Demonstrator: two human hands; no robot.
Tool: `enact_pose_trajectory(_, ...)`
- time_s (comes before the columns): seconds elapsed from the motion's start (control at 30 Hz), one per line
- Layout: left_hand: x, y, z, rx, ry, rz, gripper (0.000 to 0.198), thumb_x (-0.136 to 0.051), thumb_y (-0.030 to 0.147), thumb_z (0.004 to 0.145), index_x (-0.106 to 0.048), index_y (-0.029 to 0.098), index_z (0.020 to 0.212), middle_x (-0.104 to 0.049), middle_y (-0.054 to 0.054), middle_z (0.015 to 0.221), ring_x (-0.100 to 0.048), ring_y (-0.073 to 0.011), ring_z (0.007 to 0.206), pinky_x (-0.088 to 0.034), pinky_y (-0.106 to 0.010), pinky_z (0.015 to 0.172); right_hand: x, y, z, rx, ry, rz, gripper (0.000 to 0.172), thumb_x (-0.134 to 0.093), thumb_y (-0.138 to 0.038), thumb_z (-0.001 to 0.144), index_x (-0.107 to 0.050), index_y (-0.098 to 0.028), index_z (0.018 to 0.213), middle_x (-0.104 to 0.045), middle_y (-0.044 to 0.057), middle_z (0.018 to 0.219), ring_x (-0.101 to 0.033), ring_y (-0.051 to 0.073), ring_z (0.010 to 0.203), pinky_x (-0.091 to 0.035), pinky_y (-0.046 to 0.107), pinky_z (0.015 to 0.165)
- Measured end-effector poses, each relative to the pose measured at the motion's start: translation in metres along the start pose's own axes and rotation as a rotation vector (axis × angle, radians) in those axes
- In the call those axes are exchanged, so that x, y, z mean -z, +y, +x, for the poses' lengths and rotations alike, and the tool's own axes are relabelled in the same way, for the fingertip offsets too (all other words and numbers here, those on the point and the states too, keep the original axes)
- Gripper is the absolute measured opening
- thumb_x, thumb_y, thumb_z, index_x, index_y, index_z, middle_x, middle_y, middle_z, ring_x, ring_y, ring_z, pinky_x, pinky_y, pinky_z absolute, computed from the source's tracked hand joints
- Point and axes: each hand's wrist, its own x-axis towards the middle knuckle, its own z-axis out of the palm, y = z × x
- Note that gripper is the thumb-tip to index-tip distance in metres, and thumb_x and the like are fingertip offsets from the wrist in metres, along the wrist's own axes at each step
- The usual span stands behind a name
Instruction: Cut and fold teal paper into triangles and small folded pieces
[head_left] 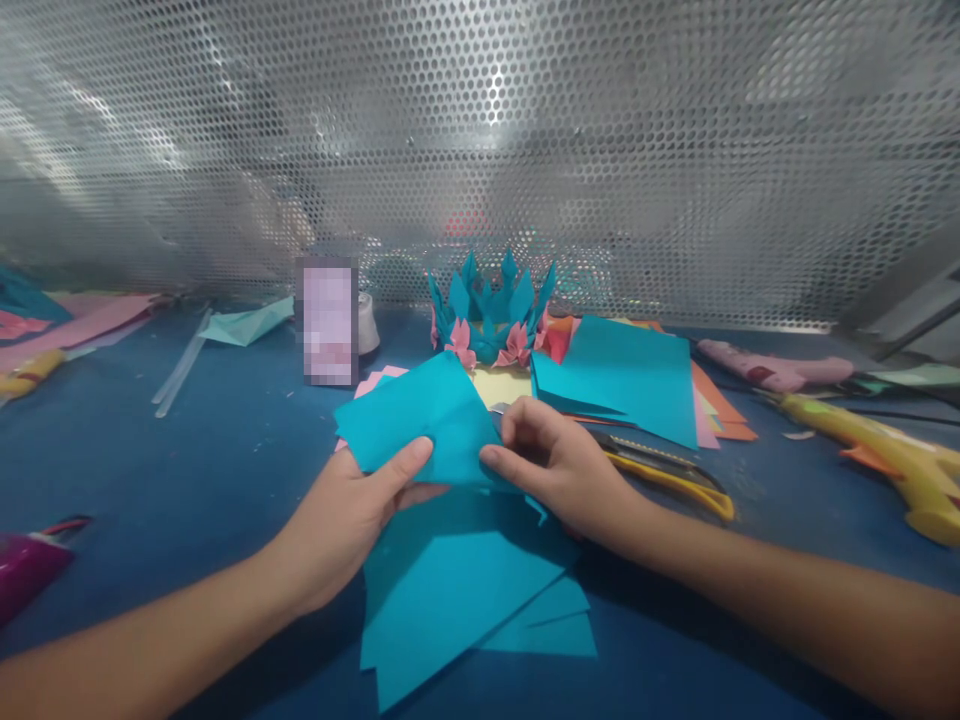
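Between my hands is a piece of teal paper (pixel 442 415), held tilted above the table. My left hand (pixel 375 500) grips its lower left side, thumb on top and fingers underneath. My right hand (pixel 555 460) pinches its right edge between thumb and bent fingers. Below them lies a loose stack of teal sheets (pixel 465 590), fanned out at the corners. Just behind stands a folded-paper crown of teal points (pixel 491 310) with pink paper flowers (pixel 517 343) at its base. A yellow cutter knife (pixel 667 475) lies right of my right hand.
Teal sheets (pixel 622 375) over pink and orange ones lie at the right. Farther right are a pink glue gun (pixel 776 367) and a yellow glue gun (pixel 870 450). A phone-like object (pixel 328 322), blurred, stands back left near clear glue sticks (pixel 182 365). A perforated metal panel (pixel 480 150) closes the back.
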Motion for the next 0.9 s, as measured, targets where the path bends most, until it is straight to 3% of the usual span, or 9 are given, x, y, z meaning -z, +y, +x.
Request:
enact_pose_trajectory(0.1,0.0,0.001,0.001,0.027,0.004,0.011,0.016,-0.065,0.03,0.081,-0.068,0.018,0.07,-0.068,-0.001,0.076,-0.062,-0.0133,0.076,-0.054,-0.033,0.084,0.001,0.0,0.001,-0.053,-0.05,0.11,0.028,-0.06,-0.039,0.079,-0.044,-0.02,0.091,-0.042,-0.007,0.061,-0.037,0.008,0.052,-0.031,0.02,0.047)
enact_pose_trajectory(0.37,0.002,-0.001,0.001,0.047,0.026,0.006,0.016,-0.068,0.029,0.077,-0.068,0.017,0.066,-0.063,0.0,0.063,-0.06,-0.0133,0.066,-0.054,-0.035,0.082,0.003,0.004,0.001,-0.038,-0.092,-0.008,0.031,-0.054,-0.043,0.083,-0.048,-0.018,0.065,-0.039,-0.003,0.06,-0.037,0.01,0.056,-0.033,0.021,0.049)
enact_pose_trajectory(0.47,0.003,0.005,0.002,0.085,-0.031,0.078,0.015,-0.068,0.031,0.077,-0.068,0.017,0.081,-0.069,-0.006,0.084,-0.064,-0.0199,0.08,-0.054,-0.037,0.08,0.005,0.001,0.0,0.003,-0.087,-0.061,0.03,-0.051,-0.039,0.085,-0.046,-0.018,0.065,-0.039,-0.003,0.062,-0.038,0.011,0.058,-0.033,0.022,0.051)
enact_pose_trajectory(0.53,0.004,0.012,0.004,0.118,-0.042,0.173,0.031,-0.069,0.032,0.075,-0.065,0.018,0.103,-0.068,-0.011,0.103,-0.063,-0.0271,0.095,-0.053,-0.04,0.081,0.007,-0.002,-0.001,0.051,-0.102,-0.101,0.028,-0.049,-0.036,0.086,-0.045,-0.019,0.065,-0.039,-0.003,0.063,-0.038,0.011,0.06,-0.034,0.022,0.054)
enact_pose_trajectory(0.6,0.005,0.018,0.006,-0.015,0.057,0.306,0.055,-0.073,0.028,0.07,-0.054,0.026,0.122,-0.061,-0.009,0.121,-0.056,-0.0297,0.111,-0.05,-0.041,0.087,0.008,-0.004,-0.002,0.082,-0.14,-0.128,0.027,-0.047,-0.033,0.087,-0.043,-0.019,0.065,-0.038,-0.003,0.063,-0.037,0.011,0.06,-0.033,0.023,0.054)
enact_pose_trajectory(0.67,0.004,0.022,0.005,-0.344,0.172,0.497,0.073,-0.077,0.02,0.063,-0.047,0.031,0.129,-0.049,-0.005,0.136,-0.042,-0.0279,0.127,-0.037,-0.04,0.103,0.009,-0.005,-0.002,0.091,-0.199,-0.145,0.025,-0.047,-0.031,0.086,-0.041,-0.019,0.065,-0.035,-0.004,0.062,-0.035,0.01,0.058,-0.031,0.022,0.053)
enact_pose_trajectory(0.73,0.001,0.024,0.001,-0.64,0.185,0.692,0.064,-0.076,0.017,0.063,-0.055,0.032,0.121,-0.046,0.0,0.139,-0.031,-0.0274,0.134,-0.019,-0.04,0.112,0.008,-0.005,-0.002,0.099,-0.269,-0.15,0.023,-0.047,-0.03,0.086,-0.041,-0.019,0.066,-0.035,-0.005,0.062,-0.035,0.009,0.057,-0.03,0.022,0.052)
enact_pose_trajectory(0.8,-0.002,0.024,-0.004,-0.775,0.049,0.895,0.035,-0.07,0.017,0.069,-0.068,0.031,0.101,-0.059,0.0,0.126,-0.031,-0.0277,0.134,-0.006,-0.043,0.114,0.006,-0.005,-0.002,0.119,-0.314,-0.147,0.022,-0.048,-0.028,0.085,-0.041,-0.019,0.066,-0.035,-0.005,0.061,-0.034,0.009,0.056,-0.03,0.021,0.051)
enact_pose_trajectory(0.9,-0.002,0.02,-0.007,-0.778,-0.11,1.082,0.037,-0.066,0.021,0.075,-0.065,0.031,0.111,-0.065,-0.001,0.117,-0.044,-0.0286,0.125,-0.001,-0.045,0.113,0.003,-0.005,-0.003,0.128,-0.352,-0.154,0.023,-0.051,-0.026,0.083,-0.041,-0.018,0.063,-0.034,-0.006,0.058,-0.032,0.008,0.053,-0.029,0.021,0.049)
